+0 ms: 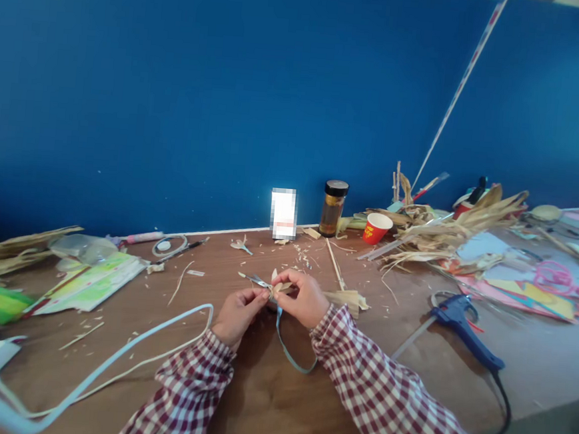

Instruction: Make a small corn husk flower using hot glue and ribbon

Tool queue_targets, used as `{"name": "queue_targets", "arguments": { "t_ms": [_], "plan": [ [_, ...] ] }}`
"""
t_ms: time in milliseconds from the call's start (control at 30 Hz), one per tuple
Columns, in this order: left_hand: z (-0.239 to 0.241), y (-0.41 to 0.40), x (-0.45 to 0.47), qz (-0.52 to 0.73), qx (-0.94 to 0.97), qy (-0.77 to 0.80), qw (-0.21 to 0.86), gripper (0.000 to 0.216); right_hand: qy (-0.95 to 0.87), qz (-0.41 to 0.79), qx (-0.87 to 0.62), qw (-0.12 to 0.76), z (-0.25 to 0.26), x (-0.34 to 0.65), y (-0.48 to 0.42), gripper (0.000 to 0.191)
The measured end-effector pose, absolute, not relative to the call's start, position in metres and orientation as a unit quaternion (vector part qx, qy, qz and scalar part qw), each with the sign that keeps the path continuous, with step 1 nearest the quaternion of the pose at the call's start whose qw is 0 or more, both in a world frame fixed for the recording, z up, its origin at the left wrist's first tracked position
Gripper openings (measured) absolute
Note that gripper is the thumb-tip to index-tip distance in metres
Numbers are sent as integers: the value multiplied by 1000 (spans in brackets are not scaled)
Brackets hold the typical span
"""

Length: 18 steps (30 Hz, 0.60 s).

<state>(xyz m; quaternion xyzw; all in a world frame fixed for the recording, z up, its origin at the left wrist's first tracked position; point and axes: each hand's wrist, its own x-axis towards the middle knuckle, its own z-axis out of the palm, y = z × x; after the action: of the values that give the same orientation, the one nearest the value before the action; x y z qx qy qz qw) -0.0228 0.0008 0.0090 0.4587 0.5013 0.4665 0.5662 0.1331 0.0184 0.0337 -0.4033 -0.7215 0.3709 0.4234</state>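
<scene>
Over the middle of the bench (274,406), the left hand (236,313) and right hand (307,300) meet at a small husk piece (282,288). Each grip pinches it between thumb and finger, likely because so slight a thing needs steadying from 2 sides. It looks thin and straw-pale, with 1 pointed tip upright; the fingers hide the rest. A blue strip (283,337) hangs below in a loop. The glue gun (466,328) lies toward the right edge, perhaps for easy reach; the jar (333,210) and red cup (376,230) stand by the far edge, probably away from the elbows.
</scene>
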Motion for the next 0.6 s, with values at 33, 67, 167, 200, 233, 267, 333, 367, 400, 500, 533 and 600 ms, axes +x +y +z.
{"name": "queue_targets", "arguments": {
  "t_ms": [33,67,167,200,233,267,333,367,400,500,533,600],
  "plan": [
    [10,1,-22,467,462,503,561,38,-723,369,-403,423,34,133,19,15],
    [10,0,-22,469,464,504,558,37,-724,368,-403,422,34,134,19,15],
    [15,-2,-20,474,463,500,557,33,-724,367,-402,424,34,134,18,15],
    [16,-3,-19,475,461,497,561,32,-724,366,-402,425,35,134,18,15],
    [17,-3,-19,475,460,494,565,31,-723,365,-402,426,35,134,18,15],
    [18,-4,-18,476,459,493,566,31,-723,365,-403,427,34,134,17,15],
    [20,-4,-18,478,458,496,562,31,-722,362,-406,426,34,134,17,16],
    [20,-4,-17,477,459,498,560,31,-722,362,-409,425,34,134,18,16],
    [20,-4,-17,475,461,501,558,32,-722,362,-412,423,33,134,18,16],
    [18,-3,-18,469,459,507,559,34,-726,355,-419,413,33,135,19,18],
    [17,-2,-18,467,457,509,560,35,-729,354,-418,411,33,135,19,18],
    [15,-1,-19,465,455,512,560,35,-735,351,-412,408,33,135,20,20]
  ]
}}
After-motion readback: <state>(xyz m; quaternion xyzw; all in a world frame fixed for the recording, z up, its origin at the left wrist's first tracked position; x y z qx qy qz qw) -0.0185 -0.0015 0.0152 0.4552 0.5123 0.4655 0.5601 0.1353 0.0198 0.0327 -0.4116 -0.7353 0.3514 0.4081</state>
